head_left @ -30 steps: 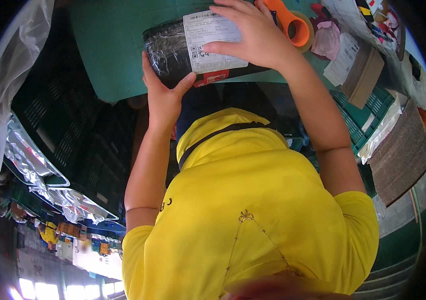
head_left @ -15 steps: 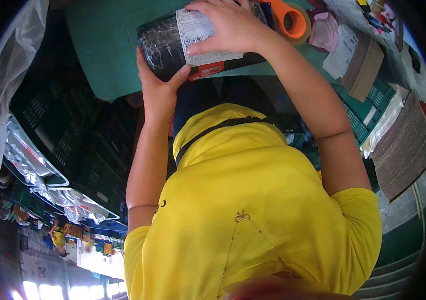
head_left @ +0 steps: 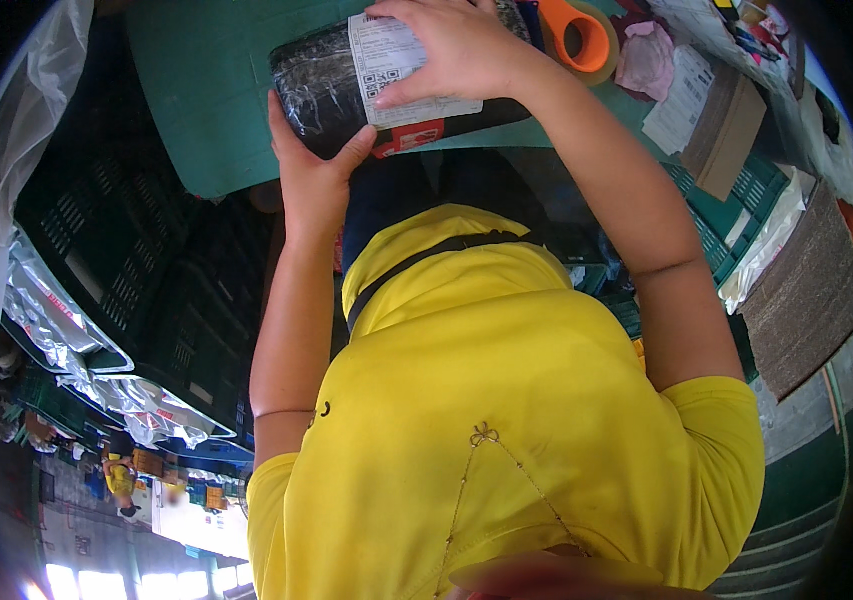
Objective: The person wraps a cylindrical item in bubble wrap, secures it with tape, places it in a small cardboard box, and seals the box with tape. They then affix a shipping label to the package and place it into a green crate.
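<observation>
A parcel wrapped in shiny black plastic [head_left: 308,92] lies on the green tabletop [head_left: 186,110] at the top of the view. On its upper face is a white printed label [head_left: 383,58], and a red sticker [head_left: 412,138] shows on the side nearest me. My left hand [head_left: 314,165] cups the parcel's left end, thumb along the near edge and fingers round the outer side. Across the label my right hand [head_left: 466,55] lies spread, thumb stretched apart from the fingers. The parcel's right end is partly hidden behind my right hand and wrist.
Right of the parcel are an orange tape dispenser [head_left: 586,42], a crumpled pink piece [head_left: 646,60], a white printed sheet [head_left: 678,100] and folded cardboard [head_left: 724,135]. Dark green crates [head_left: 86,240] stand at left beside hanging clear plastic [head_left: 21,150]. Another person [head_left: 119,478] is far off.
The parcel and both hands have shifted very slightly left and up in the view. Both hands keep the same contact with it.
</observation>
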A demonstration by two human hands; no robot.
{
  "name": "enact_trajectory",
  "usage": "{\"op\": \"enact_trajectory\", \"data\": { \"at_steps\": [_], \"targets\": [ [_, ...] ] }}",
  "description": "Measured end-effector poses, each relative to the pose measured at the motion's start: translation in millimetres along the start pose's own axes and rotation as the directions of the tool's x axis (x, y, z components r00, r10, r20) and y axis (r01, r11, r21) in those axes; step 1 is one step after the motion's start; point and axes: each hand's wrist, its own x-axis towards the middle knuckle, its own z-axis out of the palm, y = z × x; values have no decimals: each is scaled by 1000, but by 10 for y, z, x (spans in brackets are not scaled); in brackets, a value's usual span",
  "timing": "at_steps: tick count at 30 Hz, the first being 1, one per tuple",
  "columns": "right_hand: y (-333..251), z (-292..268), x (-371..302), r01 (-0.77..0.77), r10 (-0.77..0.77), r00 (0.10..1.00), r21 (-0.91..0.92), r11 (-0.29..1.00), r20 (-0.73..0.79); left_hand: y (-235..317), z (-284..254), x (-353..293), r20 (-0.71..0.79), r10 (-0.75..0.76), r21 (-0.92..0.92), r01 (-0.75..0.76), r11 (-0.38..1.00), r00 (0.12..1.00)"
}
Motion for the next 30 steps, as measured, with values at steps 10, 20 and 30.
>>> {"op": "enact_trajectory", "data": {
  "at_steps": [10, 20, 30],
  "targets": [
    [0, -79, -23, 17, -18, 1000, 50, 999, 12, 28, 11, -6, -5, -11, -28, 10, 1000, 1000],
    [69, -171, 13, -2, -9, 994, 103, 995, 111, 59, 44, -3, -5, -25, -157, 24, 987, 1000],
    [310, -127, 49, 122, -146, 983, 195, 973, 113, -15, 40, 37, 2, -5, -199, 5, 980, 1000]
  ]
}}
